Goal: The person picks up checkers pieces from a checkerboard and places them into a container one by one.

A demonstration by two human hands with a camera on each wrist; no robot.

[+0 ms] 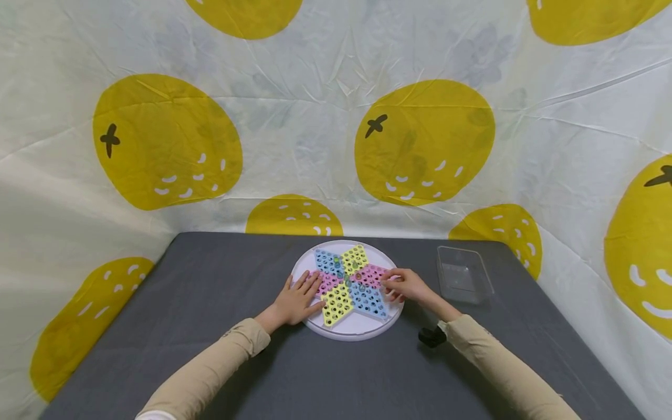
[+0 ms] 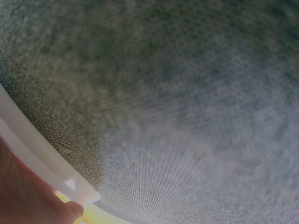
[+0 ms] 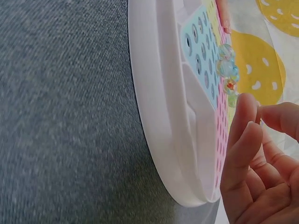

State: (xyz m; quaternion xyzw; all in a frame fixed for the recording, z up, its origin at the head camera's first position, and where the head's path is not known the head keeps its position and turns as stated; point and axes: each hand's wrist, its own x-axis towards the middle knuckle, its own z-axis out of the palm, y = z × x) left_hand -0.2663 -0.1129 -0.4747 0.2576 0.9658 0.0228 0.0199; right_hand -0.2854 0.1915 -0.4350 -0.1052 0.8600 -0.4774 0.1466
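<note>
A round white game board (image 1: 336, 335) with a six-pointed star of pink, yellow and blue holed sections lies on the table. Several clear glass marbles (image 3: 226, 68) sit around the star's middle, one with an orange core. My left hand (image 1: 298, 300) rests on the board's left side, fingers spread over the pink section and the rim. In the left wrist view, part of that hand (image 2: 32, 191) shows at the white rim. Over the right pink section is my right hand (image 1: 406, 286), fingers curled and thumb close to the fingertips; I cannot tell whether a marble is between them.
A clear plastic box (image 1: 462, 274) stands to the right of the board, beyond the right forearm. A small black object (image 1: 432, 336) shows by the right sleeve's cuff. The dark grey table (image 1: 336, 379) backs onto a fruit-patterned cloth (image 1: 299, 134).
</note>
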